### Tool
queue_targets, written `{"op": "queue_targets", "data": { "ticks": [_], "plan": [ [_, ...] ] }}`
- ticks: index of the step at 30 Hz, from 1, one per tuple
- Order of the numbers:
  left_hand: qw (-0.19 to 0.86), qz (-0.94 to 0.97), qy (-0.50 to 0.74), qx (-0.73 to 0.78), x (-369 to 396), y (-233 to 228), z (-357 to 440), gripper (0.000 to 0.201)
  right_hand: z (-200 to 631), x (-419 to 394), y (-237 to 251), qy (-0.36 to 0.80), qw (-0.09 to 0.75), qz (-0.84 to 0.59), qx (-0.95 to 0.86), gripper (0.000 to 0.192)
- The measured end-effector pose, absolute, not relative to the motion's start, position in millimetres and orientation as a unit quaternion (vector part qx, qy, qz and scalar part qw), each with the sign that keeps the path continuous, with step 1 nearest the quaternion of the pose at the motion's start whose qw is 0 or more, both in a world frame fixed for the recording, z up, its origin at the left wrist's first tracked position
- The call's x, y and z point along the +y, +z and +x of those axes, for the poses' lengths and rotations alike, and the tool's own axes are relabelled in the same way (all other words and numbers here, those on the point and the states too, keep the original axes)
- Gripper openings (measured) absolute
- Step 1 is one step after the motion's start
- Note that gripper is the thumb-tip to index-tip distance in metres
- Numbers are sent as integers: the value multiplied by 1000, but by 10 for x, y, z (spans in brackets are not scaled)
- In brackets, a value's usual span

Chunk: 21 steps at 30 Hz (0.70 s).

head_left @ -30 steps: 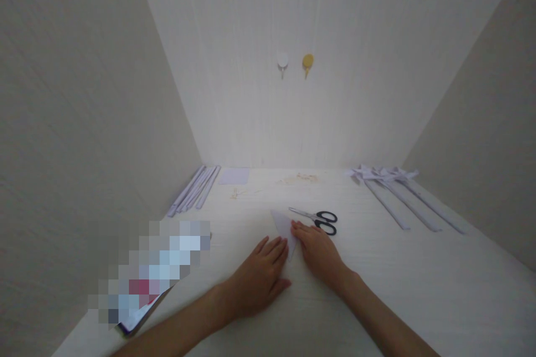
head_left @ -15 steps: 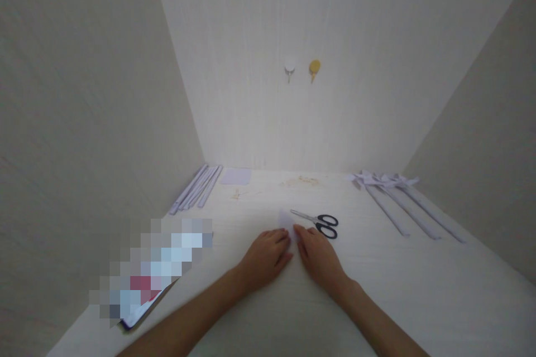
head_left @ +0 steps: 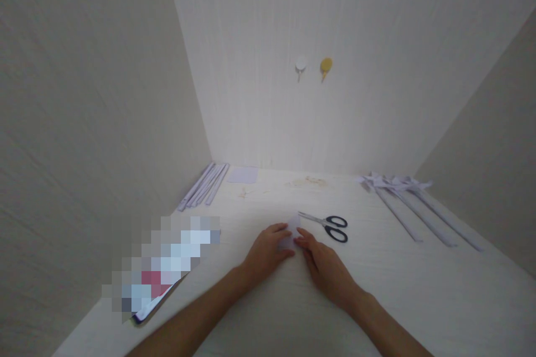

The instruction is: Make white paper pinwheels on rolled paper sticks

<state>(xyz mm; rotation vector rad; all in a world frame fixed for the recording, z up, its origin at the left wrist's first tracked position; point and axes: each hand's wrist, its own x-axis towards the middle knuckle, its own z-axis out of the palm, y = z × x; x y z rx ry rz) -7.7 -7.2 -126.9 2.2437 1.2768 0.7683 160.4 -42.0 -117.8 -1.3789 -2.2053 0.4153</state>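
Note:
A small pale lavender piece of paper (head_left: 288, 241) lies on the white surface between my two hands, partly covered by fingers. My left hand (head_left: 268, 248) holds its left side, fingertips over the paper and thumb by its near edge. Against the right edge, my right hand (head_left: 320, 256) has thumb and fingers closed together on the paper. Just beyond my right hand lies a pair of scissors (head_left: 329, 224) with black handles, its blade tips touching or close to the paper's far corner.
Several folded paper strips (head_left: 205, 185) lie at the back left beside a flat paper square (head_left: 243, 175). Paper strips with bow-like tops (head_left: 402, 201) lie at the right. Rubber bands (head_left: 314, 182) are scattered at the back. A pixelated device (head_left: 171, 273) lies left. Two hooks (head_left: 326, 65) are on the wall.
The view has shifted, so everything sits slightly further right. My left fingers have spread a little on the paper, and more of it shows between my hands.

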Motion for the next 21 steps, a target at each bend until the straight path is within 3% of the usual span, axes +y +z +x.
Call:
{"op": "queue_targets", "data": {
  "ticks": [11,21],
  "plan": [
    [170,835,252,459,-143,-1186,-77,32,1606,-447,-1135,208,259,-503,-798,41],
    [187,827,274,453,-143,-1181,-90,37,1607,-449,-1124,235,252,-490,-801,41]
  ]
}}
